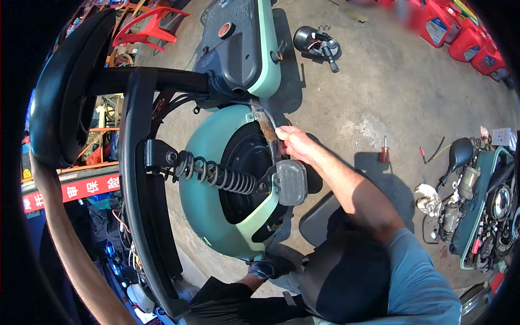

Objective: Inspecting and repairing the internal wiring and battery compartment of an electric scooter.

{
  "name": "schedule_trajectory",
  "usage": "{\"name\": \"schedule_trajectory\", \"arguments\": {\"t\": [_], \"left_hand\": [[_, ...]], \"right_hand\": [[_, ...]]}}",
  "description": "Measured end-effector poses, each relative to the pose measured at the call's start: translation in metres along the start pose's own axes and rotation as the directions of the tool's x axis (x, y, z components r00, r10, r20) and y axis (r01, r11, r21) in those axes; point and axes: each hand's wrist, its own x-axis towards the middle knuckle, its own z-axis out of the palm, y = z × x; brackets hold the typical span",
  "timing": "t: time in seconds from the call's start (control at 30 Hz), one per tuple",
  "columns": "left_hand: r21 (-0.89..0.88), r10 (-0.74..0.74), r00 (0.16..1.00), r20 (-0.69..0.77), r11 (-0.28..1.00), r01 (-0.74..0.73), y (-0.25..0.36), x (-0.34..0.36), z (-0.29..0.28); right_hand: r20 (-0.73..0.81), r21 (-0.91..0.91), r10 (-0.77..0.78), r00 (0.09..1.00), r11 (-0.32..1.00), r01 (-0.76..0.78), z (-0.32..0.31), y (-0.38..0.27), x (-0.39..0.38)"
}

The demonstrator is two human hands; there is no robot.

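Observation:
A green-and-black scooter stands close before me. My right hand point(295, 143) closes its fingers on a rusty metal bar point(264, 125) next to the rear wheel point(246, 157); the fingertips are partly hidden. Below that hand is a flat grey block point(291, 183). A coil-spring shock absorber point(216, 176) runs from the black frame point(135, 189) to the wheel side, across the green mudguard point(197, 141). At the far left my left hand point(39, 160) touches the underside of the black seat point(73, 89); its fingers are hidden.
A red-handled screwdriver point(384, 151) lies on the concrete floor. To the right are a mirror point(460, 153), a crumpled white cloth point(429, 200) and a green tray point(476, 216) of parts. Red jugs point(439, 27) stand far right, a red chair point(149, 30) far left. A dark rounded shape point(346, 271) fills the lower middle.

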Motion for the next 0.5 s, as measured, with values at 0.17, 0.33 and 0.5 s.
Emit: {"name": "schedule_trajectory", "arguments": {"t": [0.17, 0.33, 0.5], "left_hand": [[0.013, 0.003, 1.000, -0.013, 1.000, -0.003, 0.005, -0.006, 0.008], [0.024, 0.010, 1.000, -0.028, 1.000, -0.009, 0.009, -0.014, 0.018], [0.032, 0.026, 0.998, -0.062, 0.999, -0.024, 0.021, -0.031, 0.039]], "right_hand": [[0.104, 0.041, 0.166, 0.981, 0.984, -0.171, -0.003, -0.004, -0.023], [0.045, 0.045, 0.285, 0.957, 0.957, -0.287, -0.017, 0.021, -0.030], [0.051, -0.016, 0.185, 0.981, 0.983, -0.184, -0.017, 0.029, -0.028]]}}
